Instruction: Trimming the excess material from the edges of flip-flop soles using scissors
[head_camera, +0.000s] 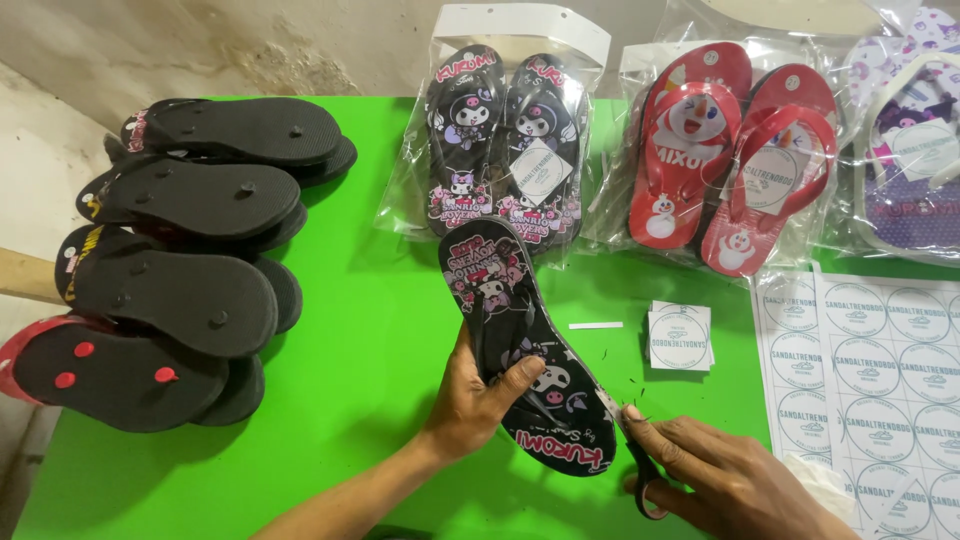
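black cartoon-print sandal (520, 345) lies diagonally, scissors (640, 462) touching.

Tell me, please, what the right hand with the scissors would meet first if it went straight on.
Probably the black printed sandal: the right hand aims the scissors up-left, blades already at its edge.

Black flip-flop (520, 350) printed with pink-and-white cartoon figures at centre; bright green table (380, 330); plain black soles (190, 260) at nine o'clock; red pair (730, 160) with white snowmen at one o'clock.
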